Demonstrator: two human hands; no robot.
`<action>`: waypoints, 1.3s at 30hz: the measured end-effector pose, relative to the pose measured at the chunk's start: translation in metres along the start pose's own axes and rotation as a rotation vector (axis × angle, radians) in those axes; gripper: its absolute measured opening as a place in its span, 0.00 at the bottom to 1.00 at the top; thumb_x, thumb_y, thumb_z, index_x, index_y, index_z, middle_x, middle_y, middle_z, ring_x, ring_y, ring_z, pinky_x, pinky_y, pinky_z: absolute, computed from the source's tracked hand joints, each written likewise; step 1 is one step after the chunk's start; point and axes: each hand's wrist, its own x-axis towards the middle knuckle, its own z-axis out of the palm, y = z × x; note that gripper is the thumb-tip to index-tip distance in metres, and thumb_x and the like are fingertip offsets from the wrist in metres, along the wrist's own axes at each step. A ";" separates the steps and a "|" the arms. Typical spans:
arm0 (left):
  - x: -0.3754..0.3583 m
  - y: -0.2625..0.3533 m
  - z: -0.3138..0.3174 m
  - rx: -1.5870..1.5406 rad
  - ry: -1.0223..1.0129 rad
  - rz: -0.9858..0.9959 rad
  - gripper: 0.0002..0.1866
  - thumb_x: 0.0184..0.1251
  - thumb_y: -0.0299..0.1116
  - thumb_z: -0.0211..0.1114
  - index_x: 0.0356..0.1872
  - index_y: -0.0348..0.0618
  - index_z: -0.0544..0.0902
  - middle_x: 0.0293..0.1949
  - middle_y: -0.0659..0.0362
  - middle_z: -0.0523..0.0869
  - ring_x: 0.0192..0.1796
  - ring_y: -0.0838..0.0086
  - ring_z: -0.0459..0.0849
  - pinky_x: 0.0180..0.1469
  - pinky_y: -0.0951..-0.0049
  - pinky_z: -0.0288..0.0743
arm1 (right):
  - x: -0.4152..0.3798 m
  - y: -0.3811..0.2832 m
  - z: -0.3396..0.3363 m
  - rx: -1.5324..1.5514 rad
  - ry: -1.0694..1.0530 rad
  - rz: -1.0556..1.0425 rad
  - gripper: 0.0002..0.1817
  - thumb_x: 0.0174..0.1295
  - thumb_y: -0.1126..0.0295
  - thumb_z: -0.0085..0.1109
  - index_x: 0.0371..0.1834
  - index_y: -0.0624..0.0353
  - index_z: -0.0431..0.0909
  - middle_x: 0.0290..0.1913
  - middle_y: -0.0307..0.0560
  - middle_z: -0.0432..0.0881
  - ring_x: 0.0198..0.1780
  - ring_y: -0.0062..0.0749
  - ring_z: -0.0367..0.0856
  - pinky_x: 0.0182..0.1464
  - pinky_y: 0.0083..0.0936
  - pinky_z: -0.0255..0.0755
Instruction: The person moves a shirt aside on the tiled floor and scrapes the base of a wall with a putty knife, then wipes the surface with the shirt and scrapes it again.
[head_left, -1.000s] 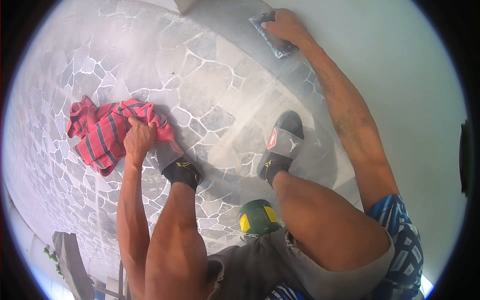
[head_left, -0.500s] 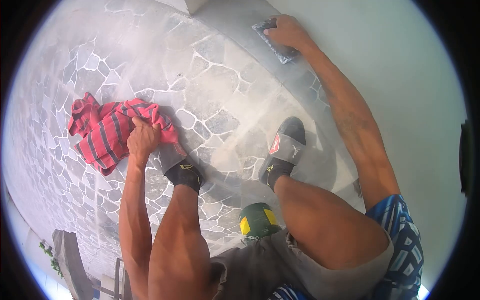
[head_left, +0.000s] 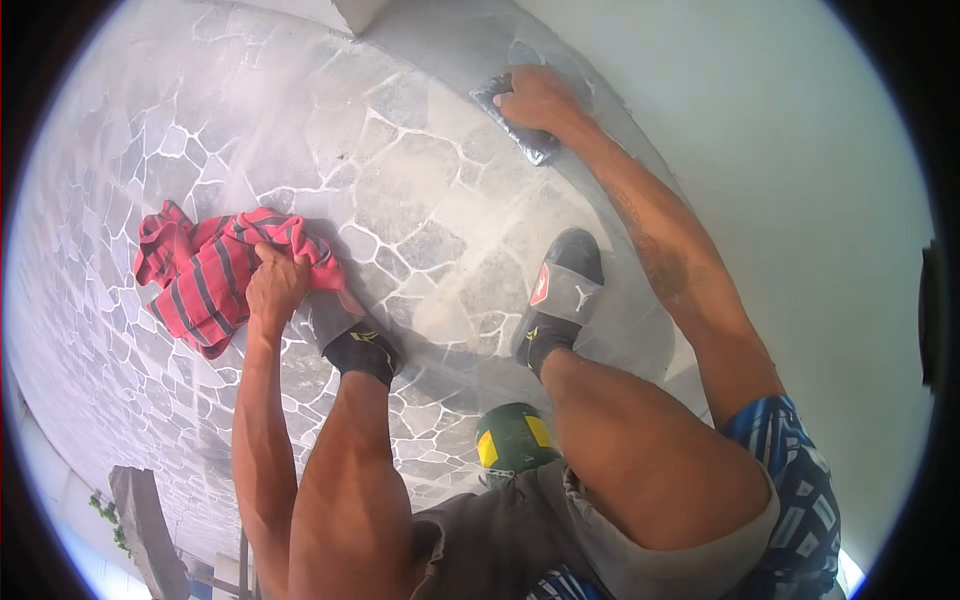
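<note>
My left hand (head_left: 277,287) grips a bunched red cloth with dark stripes (head_left: 215,275), which lies on the stone-patterned floor by my left foot. The cloth hides part of my fingertips. On the upper right, my right hand (head_left: 543,100) is closed on a flat, dark rectangular block with pale smears (head_left: 522,138). It rests on the grey floor surface close to the wall. The block's underside is hidden, so its exact kind does not show.
A green bucket with yellow patches (head_left: 515,440) stands between my legs. My sandalled feet are planted apart, the right sandal (head_left: 572,280) nearer the pale wall (head_left: 790,180). White joint lines cross the stone floor (head_left: 420,185). A grey slab-like piece (head_left: 147,525) stands lower left.
My right hand has moved the dark block down and left in view, nearer my feet. My left hand keeps its grip on the cloth, and the whole view has shifted slightly.
</note>
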 end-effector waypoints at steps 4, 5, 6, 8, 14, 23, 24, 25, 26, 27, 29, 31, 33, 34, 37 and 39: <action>0.001 -0.001 -0.004 -0.013 0.004 0.021 0.31 0.71 0.55 0.53 0.43 0.28 0.62 0.31 0.30 0.84 0.39 0.36 0.85 0.44 0.47 0.80 | -0.008 0.011 -0.042 0.143 -0.099 0.112 0.22 0.60 0.62 0.62 0.56 0.62 0.81 0.51 0.61 0.84 0.57 0.50 0.81 0.59 0.41 0.72; 0.002 0.002 -0.005 -0.011 0.010 0.004 0.31 0.71 0.55 0.53 0.43 0.28 0.62 0.32 0.30 0.83 0.39 0.36 0.85 0.43 0.47 0.80 | -0.013 0.023 -0.052 0.247 -0.196 0.175 0.22 0.60 0.62 0.61 0.56 0.61 0.81 0.51 0.60 0.84 0.57 0.51 0.81 0.59 0.42 0.73; -0.003 0.005 -0.003 -0.006 0.005 -0.006 0.31 0.71 0.55 0.52 0.43 0.27 0.62 0.32 0.29 0.83 0.39 0.36 0.85 0.43 0.47 0.80 | -0.006 0.043 -0.043 0.305 -0.218 0.212 0.22 0.60 0.61 0.61 0.56 0.59 0.82 0.48 0.59 0.86 0.55 0.53 0.82 0.58 0.45 0.74; -0.003 0.005 -0.002 -0.004 -0.008 -0.019 0.32 0.71 0.55 0.52 0.43 0.27 0.62 0.32 0.29 0.83 0.39 0.36 0.85 0.43 0.46 0.80 | -0.006 0.023 -0.019 0.047 -0.076 0.102 0.22 0.59 0.60 0.61 0.55 0.59 0.82 0.48 0.59 0.86 0.54 0.53 0.83 0.57 0.44 0.74; 0.003 -0.008 0.007 0.042 0.028 0.061 0.31 0.70 0.52 0.52 0.43 0.24 0.62 0.30 0.31 0.83 0.39 0.37 0.86 0.43 0.46 0.80 | -0.014 0.021 -0.030 0.162 -0.077 0.088 0.27 0.58 0.61 0.60 0.61 0.60 0.78 0.55 0.61 0.83 0.58 0.52 0.80 0.60 0.40 0.72; -0.002 -0.001 -0.005 0.007 0.030 0.032 0.30 0.70 0.53 0.53 0.42 0.26 0.62 0.30 0.30 0.83 0.38 0.37 0.85 0.41 0.47 0.80 | 0.000 0.013 -0.024 0.052 -0.119 0.077 0.25 0.59 0.59 0.60 0.57 0.62 0.80 0.52 0.62 0.83 0.58 0.54 0.79 0.61 0.43 0.71; -0.002 0.004 -0.009 0.005 0.024 0.006 0.30 0.70 0.53 0.53 0.43 0.26 0.62 0.30 0.30 0.83 0.38 0.37 0.85 0.42 0.47 0.80 | 0.005 0.028 -0.032 0.174 -0.212 0.172 0.25 0.59 0.59 0.59 0.57 0.61 0.80 0.52 0.62 0.83 0.58 0.54 0.79 0.61 0.43 0.71; -0.006 0.009 -0.008 0.004 0.008 -0.010 0.30 0.70 0.53 0.53 0.43 0.26 0.62 0.30 0.30 0.83 0.38 0.36 0.85 0.42 0.47 0.79 | -0.001 0.029 -0.033 0.257 -0.232 0.196 0.24 0.59 0.61 0.59 0.57 0.60 0.80 0.50 0.61 0.84 0.56 0.53 0.81 0.59 0.43 0.73; -0.005 0.006 -0.005 -0.002 0.013 0.016 0.31 0.70 0.53 0.53 0.43 0.26 0.62 0.29 0.30 0.83 0.38 0.36 0.85 0.42 0.47 0.79 | -0.008 0.029 -0.035 0.339 -0.252 0.222 0.22 0.59 0.62 0.59 0.56 0.60 0.80 0.49 0.59 0.85 0.54 0.52 0.82 0.58 0.42 0.74; -0.002 0.010 -0.006 -0.013 0.018 0.004 0.30 0.70 0.53 0.53 0.43 0.26 0.63 0.29 0.30 0.83 0.38 0.36 0.85 0.42 0.47 0.80 | -0.004 0.018 -0.028 0.145 -0.146 0.106 0.21 0.60 0.63 0.59 0.55 0.61 0.81 0.47 0.58 0.86 0.51 0.50 0.84 0.56 0.41 0.75; -0.005 0.014 -0.014 -0.012 0.018 -0.017 0.30 0.70 0.53 0.53 0.42 0.27 0.63 0.29 0.31 0.83 0.38 0.36 0.85 0.42 0.47 0.80 | -0.006 -0.007 -0.004 -0.224 0.066 -0.104 0.19 0.61 0.66 0.59 0.53 0.63 0.81 0.45 0.57 0.87 0.47 0.48 0.86 0.52 0.38 0.77; -0.004 0.011 -0.014 -0.009 0.046 0.043 0.30 0.70 0.54 0.53 0.42 0.27 0.63 0.29 0.30 0.83 0.37 0.37 0.86 0.41 0.47 0.80 | -0.003 0.004 -0.015 -0.139 0.018 -0.093 0.22 0.59 0.64 0.61 0.55 0.64 0.80 0.47 0.61 0.85 0.49 0.51 0.85 0.53 0.39 0.77; -0.005 0.008 -0.007 -0.011 0.054 0.014 0.31 0.70 0.54 0.53 0.42 0.27 0.63 0.29 0.30 0.83 0.37 0.37 0.86 0.40 0.47 0.80 | -0.002 0.016 -0.047 0.001 -0.244 0.050 0.25 0.58 0.62 0.61 0.57 0.63 0.79 0.51 0.63 0.84 0.53 0.55 0.83 0.57 0.42 0.75; -0.007 0.009 -0.009 -0.010 0.034 0.021 0.30 0.70 0.54 0.54 0.42 0.27 0.63 0.29 0.30 0.83 0.38 0.37 0.86 0.41 0.47 0.80 | -0.005 0.016 -0.047 0.141 -0.314 0.195 0.27 0.57 0.61 0.61 0.60 0.62 0.78 0.54 0.63 0.82 0.58 0.55 0.80 0.60 0.43 0.73; -0.003 0.007 -0.004 0.004 0.046 -0.010 0.30 0.70 0.54 0.54 0.41 0.27 0.63 0.30 0.31 0.84 0.38 0.37 0.86 0.42 0.47 0.80 | -0.007 0.001 -0.004 -0.178 -0.036 -0.014 0.26 0.59 0.62 0.62 0.60 0.61 0.78 0.53 0.61 0.84 0.57 0.52 0.81 0.60 0.42 0.73; -0.001 0.004 -0.005 -0.009 0.034 -0.013 0.31 0.69 0.54 0.54 0.42 0.27 0.63 0.31 0.30 0.84 0.39 0.36 0.85 0.43 0.47 0.80 | -0.008 -0.012 -0.012 -0.151 -0.031 -0.010 0.25 0.60 0.62 0.62 0.59 0.61 0.79 0.52 0.59 0.85 0.57 0.51 0.82 0.60 0.41 0.73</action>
